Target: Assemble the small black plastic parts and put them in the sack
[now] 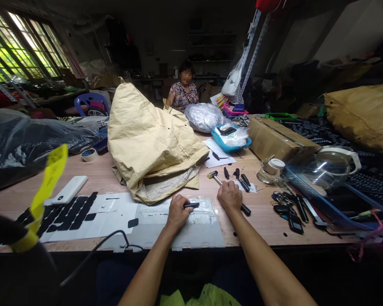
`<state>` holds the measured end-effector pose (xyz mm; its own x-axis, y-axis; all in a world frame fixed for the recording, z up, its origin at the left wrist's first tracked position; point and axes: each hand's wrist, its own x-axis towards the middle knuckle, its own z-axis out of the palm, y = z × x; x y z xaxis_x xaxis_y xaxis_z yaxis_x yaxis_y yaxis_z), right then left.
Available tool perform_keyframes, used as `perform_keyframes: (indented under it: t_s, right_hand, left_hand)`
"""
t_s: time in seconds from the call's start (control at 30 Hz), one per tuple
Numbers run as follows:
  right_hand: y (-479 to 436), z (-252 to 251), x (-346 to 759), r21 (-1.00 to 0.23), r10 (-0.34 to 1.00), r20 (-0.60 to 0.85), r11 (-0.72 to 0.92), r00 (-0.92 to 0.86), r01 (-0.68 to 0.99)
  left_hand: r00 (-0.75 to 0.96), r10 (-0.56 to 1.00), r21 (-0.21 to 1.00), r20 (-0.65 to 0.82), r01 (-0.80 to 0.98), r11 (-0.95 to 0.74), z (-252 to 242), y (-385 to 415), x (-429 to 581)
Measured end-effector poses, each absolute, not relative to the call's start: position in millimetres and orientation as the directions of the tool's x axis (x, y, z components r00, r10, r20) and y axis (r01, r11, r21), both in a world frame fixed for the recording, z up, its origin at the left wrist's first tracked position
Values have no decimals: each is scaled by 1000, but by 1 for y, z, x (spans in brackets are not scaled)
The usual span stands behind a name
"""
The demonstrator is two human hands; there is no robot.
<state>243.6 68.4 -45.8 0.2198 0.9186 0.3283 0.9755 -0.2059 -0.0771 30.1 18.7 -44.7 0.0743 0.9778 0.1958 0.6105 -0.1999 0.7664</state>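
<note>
My left hand (176,211) is closed round a short black stick-like piece (191,205), whose end juts out to the right over a clear plastic sheet (204,214). My right hand (230,196) rests knuckles-up on the wooden table (268,221), fingers curled over the black handle (245,209) of a small hammer (213,174). Its head lies just beyond that hand. Small black pieces (241,175) lie a little farther out.
A crumpled tan sack (150,140) stands ahead. White sheets with black keycaps (73,212) and a white power bank (69,189) lie left. A cardboard box (279,138), glass jar (271,170), kettle (330,163) and black keys (289,210) crowd the right. A person (183,93) sits opposite.
</note>
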Motion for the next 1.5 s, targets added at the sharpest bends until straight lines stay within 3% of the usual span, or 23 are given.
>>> perform_keyframes:
  t_s: [0.97, 1.5]
  right_hand:
    - [68, -43, 242, -86, 923, 315, -203, 220, 975]
    - [68, -40, 240, -71, 923, 305, -224, 235, 972]
  left_hand:
    - [122, 966, 709, 227, 660, -250, -49, 20, 31]
    - [106, 972, 773, 212, 590, -233, -47, 21, 29]
